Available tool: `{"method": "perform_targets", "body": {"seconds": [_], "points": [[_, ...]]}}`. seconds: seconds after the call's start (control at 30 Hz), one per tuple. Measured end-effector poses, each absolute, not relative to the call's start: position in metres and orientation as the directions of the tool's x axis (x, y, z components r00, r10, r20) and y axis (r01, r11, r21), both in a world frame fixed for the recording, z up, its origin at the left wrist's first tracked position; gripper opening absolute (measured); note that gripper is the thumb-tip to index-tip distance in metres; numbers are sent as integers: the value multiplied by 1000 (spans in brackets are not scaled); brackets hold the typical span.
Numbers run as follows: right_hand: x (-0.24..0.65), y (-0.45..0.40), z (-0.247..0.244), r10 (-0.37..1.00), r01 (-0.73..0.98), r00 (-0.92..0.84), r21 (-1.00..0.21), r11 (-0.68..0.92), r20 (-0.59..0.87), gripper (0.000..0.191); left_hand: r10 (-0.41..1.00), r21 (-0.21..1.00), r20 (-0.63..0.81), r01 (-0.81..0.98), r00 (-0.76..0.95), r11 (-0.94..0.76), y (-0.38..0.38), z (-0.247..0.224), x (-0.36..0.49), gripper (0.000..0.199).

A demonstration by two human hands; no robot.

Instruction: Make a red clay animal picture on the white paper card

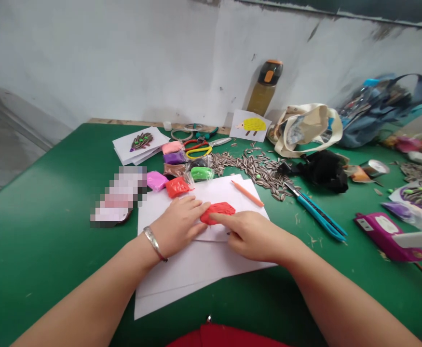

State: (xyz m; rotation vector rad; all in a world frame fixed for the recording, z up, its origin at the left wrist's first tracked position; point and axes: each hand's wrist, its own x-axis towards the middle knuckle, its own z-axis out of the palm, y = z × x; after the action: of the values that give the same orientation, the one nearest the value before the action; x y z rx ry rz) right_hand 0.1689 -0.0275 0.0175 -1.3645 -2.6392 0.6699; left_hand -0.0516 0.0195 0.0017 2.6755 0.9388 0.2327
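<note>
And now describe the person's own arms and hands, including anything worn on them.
No sleeves show on the left arm or right arm. The left hand and right hand are ungloved. A silver-coloured bangle, its surface seemingly patterned, circles the left wrist; the right wrist shows nothing worn.

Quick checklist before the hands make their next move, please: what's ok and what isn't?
1. Flat red clay-like patch on the stacked white paper sheets: ok.
2. Left hand resting on the paper, at the patch's left edge: ok.
3. Right hand with its index finger on the patch: ok.
4. Slim orange stick-shaped tool apart from the patch: ok.
5. Long blue utility knife off the green table: not ok.
6. Knife blade fully retracted: cannot tell.
</note>
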Motion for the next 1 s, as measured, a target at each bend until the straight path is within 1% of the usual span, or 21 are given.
{"method": "perform_targets", "body": {"seconds": [0.07,0.17,0.23,0.33,0.43,0.5,0.67,0.83,0.9,1.0], "points": [[170,-27,17,818,779,-561,-418,468,-130,63,637,302,59,594,769,-745,19,-1,-50,34],[170,-25,14,829,817,-537,-342,465,-157,58,641,265,58,608,765,-749,18,-3,-48,28],[170,-24,13,827,823,-538,-312,475,-162,55,643,245,29,619,765,-746,18,-2,-47,27],[172,-23,14,840,829,-520,-328,454,-153,57,651,238,-9,634,759,-736,17,1,-46,30],[174,-23,17,867,855,-472,-325,405,-160,58,655,263,8,631,755,-730,17,1,-45,39],[175,-22,19,872,871,-454,-301,389,-184,54,660,267,20,632,751,-727,16,-1,-45,42],[173,-21,18,866,882,-453,-250,400,-211,50,691,232,32,667,722,-707,14,-6,-42,39],[173,-19,16,872,870,-457,-290,399,-173,58,710,236,27,686,703,-688,12,-6,-40,39],[172,-18,15,876,875,-449,-281,393,-174,60,709,232,15,688,705,-688,12,-6,-40,41],[168,-16,14,874,886,-441,-255,387,-205,58,706,238,2,685,708,-688,12,-6,-41,42]]}}
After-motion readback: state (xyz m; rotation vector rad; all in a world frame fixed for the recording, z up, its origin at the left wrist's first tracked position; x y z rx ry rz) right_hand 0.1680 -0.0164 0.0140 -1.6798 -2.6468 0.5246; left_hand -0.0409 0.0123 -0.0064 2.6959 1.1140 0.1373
